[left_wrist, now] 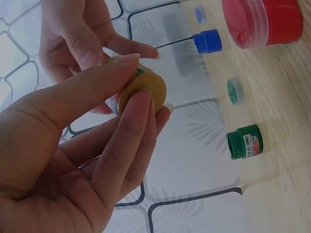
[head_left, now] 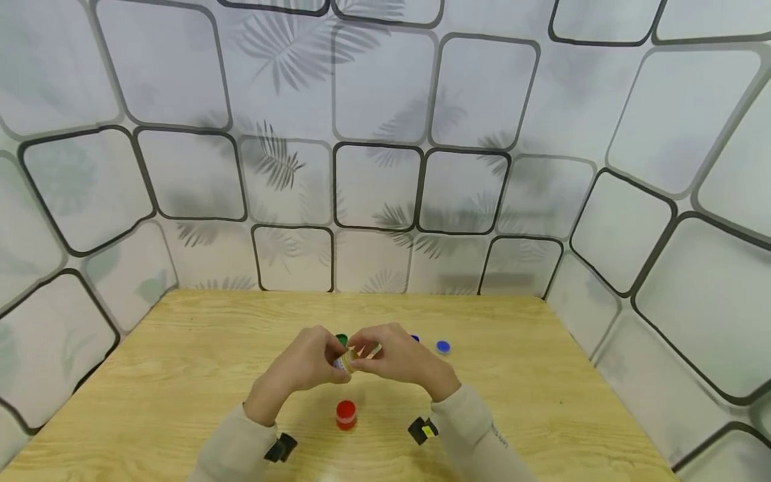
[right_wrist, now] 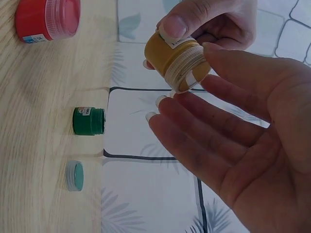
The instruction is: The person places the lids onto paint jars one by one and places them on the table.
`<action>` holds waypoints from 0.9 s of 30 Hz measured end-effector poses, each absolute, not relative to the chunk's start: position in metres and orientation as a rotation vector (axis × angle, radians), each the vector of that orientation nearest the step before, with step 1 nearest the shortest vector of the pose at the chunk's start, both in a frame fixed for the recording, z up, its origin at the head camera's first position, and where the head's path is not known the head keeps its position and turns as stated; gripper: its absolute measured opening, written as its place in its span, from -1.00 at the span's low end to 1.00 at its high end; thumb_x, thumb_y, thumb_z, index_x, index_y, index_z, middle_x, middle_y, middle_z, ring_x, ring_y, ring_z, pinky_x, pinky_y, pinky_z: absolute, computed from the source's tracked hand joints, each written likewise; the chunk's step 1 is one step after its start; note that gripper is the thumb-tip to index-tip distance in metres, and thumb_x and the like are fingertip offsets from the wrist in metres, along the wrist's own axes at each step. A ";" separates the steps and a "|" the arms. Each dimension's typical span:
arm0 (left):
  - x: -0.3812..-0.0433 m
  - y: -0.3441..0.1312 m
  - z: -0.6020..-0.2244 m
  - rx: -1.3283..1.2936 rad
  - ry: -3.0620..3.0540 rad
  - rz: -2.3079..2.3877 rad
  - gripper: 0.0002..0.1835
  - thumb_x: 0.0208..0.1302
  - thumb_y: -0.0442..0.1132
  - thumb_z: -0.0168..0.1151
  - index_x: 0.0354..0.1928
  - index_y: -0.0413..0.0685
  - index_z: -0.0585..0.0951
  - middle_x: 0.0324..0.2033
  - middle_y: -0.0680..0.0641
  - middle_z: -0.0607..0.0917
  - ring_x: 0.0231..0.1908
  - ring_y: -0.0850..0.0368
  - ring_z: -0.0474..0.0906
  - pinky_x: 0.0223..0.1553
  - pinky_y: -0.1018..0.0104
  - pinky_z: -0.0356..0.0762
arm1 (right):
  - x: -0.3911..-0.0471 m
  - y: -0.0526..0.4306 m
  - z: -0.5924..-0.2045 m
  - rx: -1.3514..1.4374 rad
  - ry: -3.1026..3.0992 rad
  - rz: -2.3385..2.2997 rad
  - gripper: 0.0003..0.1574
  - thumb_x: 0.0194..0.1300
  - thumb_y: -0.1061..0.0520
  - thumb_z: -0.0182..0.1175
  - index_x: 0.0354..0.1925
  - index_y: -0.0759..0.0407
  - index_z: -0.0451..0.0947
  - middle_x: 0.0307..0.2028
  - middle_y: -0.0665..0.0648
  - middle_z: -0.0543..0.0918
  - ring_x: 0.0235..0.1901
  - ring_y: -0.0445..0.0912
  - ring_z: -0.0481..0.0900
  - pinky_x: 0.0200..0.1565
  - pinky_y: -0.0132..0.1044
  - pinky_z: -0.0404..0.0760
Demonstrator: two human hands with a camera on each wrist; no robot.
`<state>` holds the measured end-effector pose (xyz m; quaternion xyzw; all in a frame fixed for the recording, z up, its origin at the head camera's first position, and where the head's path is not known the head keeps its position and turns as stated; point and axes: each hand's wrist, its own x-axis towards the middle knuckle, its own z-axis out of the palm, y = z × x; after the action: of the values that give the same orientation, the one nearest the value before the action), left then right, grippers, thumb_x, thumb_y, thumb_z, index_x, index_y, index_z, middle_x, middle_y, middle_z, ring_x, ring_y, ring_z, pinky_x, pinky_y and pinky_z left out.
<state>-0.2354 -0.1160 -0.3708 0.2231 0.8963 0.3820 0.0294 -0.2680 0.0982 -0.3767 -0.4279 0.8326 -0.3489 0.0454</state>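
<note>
A small yellow paint jar with a clear ribbed lid is held up over the table between both hands. My left hand grips the jar's body, its thumb laid along the side and fingertips on the yellow base. The lid end faces my right hand, whose thumb and index finger pinch the lid's edge. Its other fingers extend loosely below the lid in the right wrist view. Below the hands stands a larger red paint jar with its clear lid on.
Behind the hands stand an uncovered green paint jar and a blue paint jar. A green-tinted lid lies near the green jar, and a blue lid lies to the right. A patterned curtain borders the wooden table.
</note>
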 end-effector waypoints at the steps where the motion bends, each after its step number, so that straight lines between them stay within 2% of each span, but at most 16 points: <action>1: -0.235 -0.116 -0.372 0.691 2.764 1.178 -0.80 0.05 -0.37 0.58 -0.27 -0.29 0.79 -0.49 0.01 0.77 -0.49 0.24 0.62 -0.44 0.39 0.62 | -0.267 0.098 -0.377 -1.306 2.536 -1.073 -0.67 0.40 0.14 0.35 0.10 0.16 0.66 -0.01 0.14 0.77 -0.13 -0.12 0.77 -0.11 -0.37 0.73; 6: -0.235 -0.118 -0.371 0.710 2.757 1.192 -0.79 0.05 -0.36 0.59 -0.27 -0.29 0.79 -0.47 -0.02 0.78 -0.49 0.25 0.63 -0.43 0.39 0.63 | -0.267 0.100 -0.378 -1.326 2.503 -1.128 -0.64 0.32 0.28 0.39 0.07 0.18 0.65 0.02 0.16 0.74 -0.05 -0.03 0.77 -0.06 -0.42 0.71; 11: -0.235 -0.119 -0.369 0.720 2.760 1.198 -0.76 0.04 -0.35 0.59 -0.25 -0.32 0.79 -0.45 -0.04 0.79 -0.47 0.25 0.65 -0.41 0.39 0.65 | -0.267 0.100 -0.377 -1.355 2.491 -1.156 -0.64 0.28 0.34 0.40 0.04 0.21 0.67 -0.02 0.17 0.74 -0.06 -0.03 0.75 -0.04 -0.41 0.72; 22: -0.234 -0.118 -0.370 0.673 2.756 1.208 -0.66 0.05 -0.36 0.59 -0.15 -0.41 0.75 -0.38 -0.09 0.80 -0.43 0.22 0.67 -0.37 0.36 0.68 | -0.268 0.100 -0.378 -1.336 2.539 -1.101 -0.73 0.36 0.25 0.36 0.03 0.21 0.69 -0.11 0.15 0.78 -0.17 -0.15 0.75 -0.12 -0.43 0.72; 27: -0.235 -0.117 -0.369 0.683 2.762 1.202 -0.71 0.05 -0.36 0.58 -0.19 -0.37 0.77 -0.39 -0.08 0.80 -0.44 0.22 0.67 -0.38 0.36 0.67 | -0.269 0.100 -0.377 -1.322 2.556 -1.069 -0.72 0.41 0.16 0.34 0.05 0.18 0.69 -0.13 0.12 0.79 -0.19 -0.19 0.74 -0.13 -0.47 0.69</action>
<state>-0.2348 -0.1173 -0.3686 0.2210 0.8939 0.3890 0.0265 -0.2689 0.0997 -0.3772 -0.4303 0.8321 -0.3481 0.0359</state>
